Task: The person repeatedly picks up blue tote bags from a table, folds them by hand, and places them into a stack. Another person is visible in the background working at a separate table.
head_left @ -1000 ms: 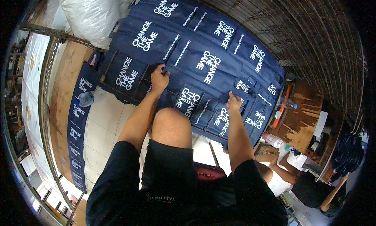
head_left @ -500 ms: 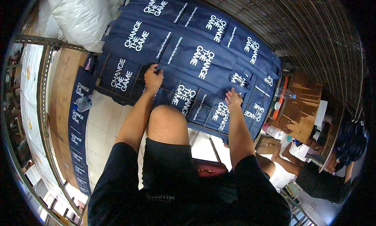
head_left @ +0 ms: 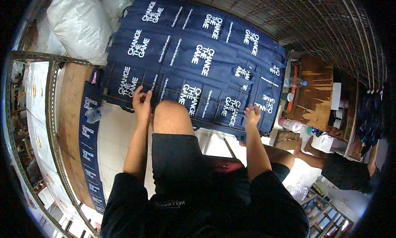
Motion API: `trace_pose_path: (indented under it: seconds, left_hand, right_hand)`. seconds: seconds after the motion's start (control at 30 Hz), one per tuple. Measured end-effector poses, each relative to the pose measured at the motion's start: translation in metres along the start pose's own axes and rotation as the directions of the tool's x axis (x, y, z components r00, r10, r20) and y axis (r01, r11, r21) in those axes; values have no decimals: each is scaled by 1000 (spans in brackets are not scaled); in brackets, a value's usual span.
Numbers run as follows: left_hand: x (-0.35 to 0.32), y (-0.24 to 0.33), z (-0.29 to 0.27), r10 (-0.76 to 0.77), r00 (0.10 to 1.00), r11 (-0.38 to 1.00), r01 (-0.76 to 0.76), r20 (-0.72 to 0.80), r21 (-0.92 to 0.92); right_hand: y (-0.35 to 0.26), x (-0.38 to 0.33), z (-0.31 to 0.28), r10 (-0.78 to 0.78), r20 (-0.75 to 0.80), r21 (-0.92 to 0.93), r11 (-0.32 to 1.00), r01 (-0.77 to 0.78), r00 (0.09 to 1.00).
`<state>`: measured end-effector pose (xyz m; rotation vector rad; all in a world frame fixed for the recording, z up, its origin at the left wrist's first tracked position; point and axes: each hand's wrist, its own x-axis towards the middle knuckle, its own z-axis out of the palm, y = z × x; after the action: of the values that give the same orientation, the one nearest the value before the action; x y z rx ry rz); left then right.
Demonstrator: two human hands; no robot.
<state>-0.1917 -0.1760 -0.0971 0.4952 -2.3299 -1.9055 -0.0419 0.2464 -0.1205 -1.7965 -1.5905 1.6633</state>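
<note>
Beside dark wire racks (head_left: 330, 31), navy fabric pieces (head_left: 181, 62) lie flat in overlapping rectangles, faintly creased, white-printed. The left hand (head_left: 142, 106) has its fingers apart and curved at their near edge; the right hand (head_left: 252, 116) spreads its own loosely, contact hard to tell. A knee (head_left: 175, 119) hides some of them; a bulging, crinkled white sack (head_left: 78, 29) stands far left.

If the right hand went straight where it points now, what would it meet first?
Probably the navy printed fabric just ahead of the right hand; depth is unclear, and they may touch.
</note>
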Motion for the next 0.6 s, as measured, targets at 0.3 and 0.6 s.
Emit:
trace_pose_path:
  seconds: [0.3, 0.6]
  left_hand:
    - [-109, 155, -35, 209, 952, 978, -198, 224, -71]
    - [-227, 218, 28, 426, 425, 817, -559, 799, -139]
  right_hand:
    - [42, -18, -131, -305, 293, -199, 908, 370, 906]
    - [52, -48, -142, -406, 401, -310, 784, 539, 821]
